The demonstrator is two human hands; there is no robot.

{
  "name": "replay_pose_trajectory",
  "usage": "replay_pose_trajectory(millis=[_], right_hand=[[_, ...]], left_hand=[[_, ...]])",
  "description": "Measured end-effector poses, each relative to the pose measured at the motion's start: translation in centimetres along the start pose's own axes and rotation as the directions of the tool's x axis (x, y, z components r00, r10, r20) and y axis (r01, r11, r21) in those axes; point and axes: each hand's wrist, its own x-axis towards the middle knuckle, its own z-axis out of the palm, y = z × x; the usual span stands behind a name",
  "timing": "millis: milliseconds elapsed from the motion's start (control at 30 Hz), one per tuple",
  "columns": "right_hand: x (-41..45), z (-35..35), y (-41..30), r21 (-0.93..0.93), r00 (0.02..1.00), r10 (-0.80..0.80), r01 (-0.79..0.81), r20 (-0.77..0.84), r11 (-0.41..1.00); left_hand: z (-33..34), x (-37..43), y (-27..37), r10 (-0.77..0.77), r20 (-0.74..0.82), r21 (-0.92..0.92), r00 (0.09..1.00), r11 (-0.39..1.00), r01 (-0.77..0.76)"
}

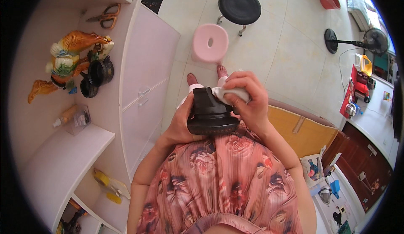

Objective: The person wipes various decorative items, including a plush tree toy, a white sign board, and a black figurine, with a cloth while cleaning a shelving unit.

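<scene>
In front of my body I hold a glossy black object with a wide, rounded, stepped end nearest me. Its exact kind is unclear. My left hand grips its left side, with the thumb along the edge. My right hand pinches a crumpled white cloth against the upper right part of the black object. The cloth and fingers hide that side of it.
White shelving at left bears a glazed figurine, black pots and scissors. Ahead on the tiled floor stand a pink plastic stool and a round black stool. A floor fan and a wooden bench are at right.
</scene>
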Motion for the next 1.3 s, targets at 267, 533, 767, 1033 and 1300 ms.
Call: replay_pose_trajectory(millis=[267, 533, 767, 1033, 1300], right_hand=[[0.5, -2.8, -1.5, -0.190, 0.915, 0.002, 0.081, 0.403, 0.978], [1.4, 0.1, -0.2, -0.203, 0.986, -0.023, 0.057, 0.165, 0.978], [2.3, -0.4, -1.2, -0.116, 0.855, -0.258, 0.343, 0.450, 0.932], [4.5, 0.5, -1.1, 0.092, 0.940, -0.164, 0.143, 0.300, 0.985], [2.3, -0.3, -0.1, 0.170, 0.845, -0.165, 0.089, 0.510, 0.981]], left_hand=[[0.4, 1.2, 0.6, 0.080, 0.071, 0.044, 0.994, 0.996, -0.084], [0.5, 1.7, 1.6, 0.253, 0.042, 0.283, 0.967, 0.925, -0.254], [0.4, 1.4, 0.9, 0.117, -0.009, 0.242, 0.993, 0.964, -0.111], [0.3, 0.9, 0.8, -0.083, -0.037, -0.221, 0.996, 0.973, 0.073], [-0.5, 0.1, -2.1, -0.161, -0.107, -0.416, 0.981, 0.903, 0.103]])
